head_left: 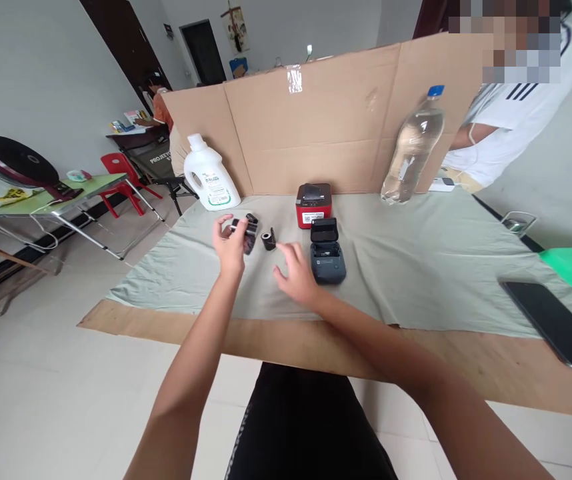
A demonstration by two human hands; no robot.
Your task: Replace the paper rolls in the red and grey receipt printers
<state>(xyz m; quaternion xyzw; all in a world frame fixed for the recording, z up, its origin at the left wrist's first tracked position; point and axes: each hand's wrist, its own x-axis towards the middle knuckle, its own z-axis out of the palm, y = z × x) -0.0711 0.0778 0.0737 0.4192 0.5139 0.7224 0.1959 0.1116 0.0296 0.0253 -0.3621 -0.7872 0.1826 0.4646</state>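
My left hand point(229, 245) is closed on a dark, glossy roll point(251, 241), held just above the cloth with the thumb across it. Part of another small black object point(251, 218) shows right behind it. A small black roll point(268, 242) with a pale core stands on the cloth between my hands, its loose end sticking up. My right hand point(296, 272) is beside that roll, fingers apart and index fingertip near its edge; whether they touch I cannot tell. To its right sits a dark grey label printer point(328, 265) with its lid raised.
Behind the printer is a red and black box-shaped device point(313, 208). A white detergent jug point(211, 175) and a large clear bottle point(413, 153) stand before a cardboard screen point(316, 127). A phone point(556, 321) lies at the right edge. Two other people are beyond the screen.
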